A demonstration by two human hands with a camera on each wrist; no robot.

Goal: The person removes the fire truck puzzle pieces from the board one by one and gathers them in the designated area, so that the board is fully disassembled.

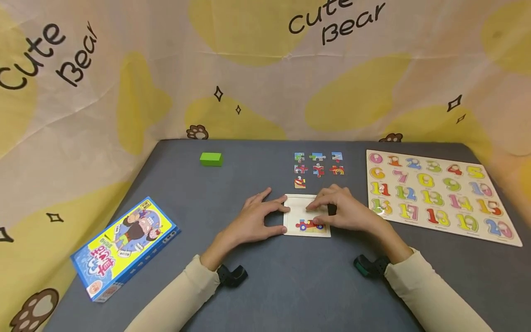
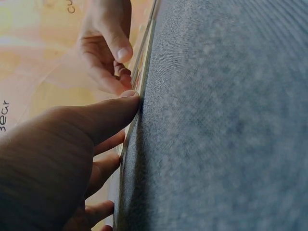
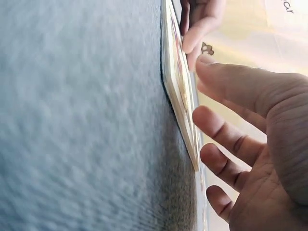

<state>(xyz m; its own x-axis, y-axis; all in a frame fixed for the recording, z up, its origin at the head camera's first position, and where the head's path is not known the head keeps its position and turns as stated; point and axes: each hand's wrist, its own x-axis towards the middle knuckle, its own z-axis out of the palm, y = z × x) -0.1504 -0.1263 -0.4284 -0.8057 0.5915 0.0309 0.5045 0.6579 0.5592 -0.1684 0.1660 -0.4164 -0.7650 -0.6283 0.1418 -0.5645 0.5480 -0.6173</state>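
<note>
A small white puzzle tray (image 1: 295,207) lies flat on the dark table. Along its lower part sit joined jigsaw pieces (image 1: 306,226) with a red and blue vehicle picture. My left hand (image 1: 256,218) touches the tray's left edge with thumb and fingertips, fingers fairly straight and spread. Over the tray's right side is my right hand (image 1: 347,211), its thumb at the right end of the picture. In the right wrist view, that hand's thumb (image 3: 231,79) and fingers are apart, with no piece visible between them. Behind the tray, several loose jigsaw pieces (image 1: 318,170) lie in rows.
A wooden number board (image 1: 415,184) lies at the right, close to the right forearm. At the left is a blue and yellow box (image 1: 124,249). A green block (image 1: 211,159) stands toward the back. A printed cloth (image 1: 257,69) hangs behind the grey table (image 1: 282,286).
</note>
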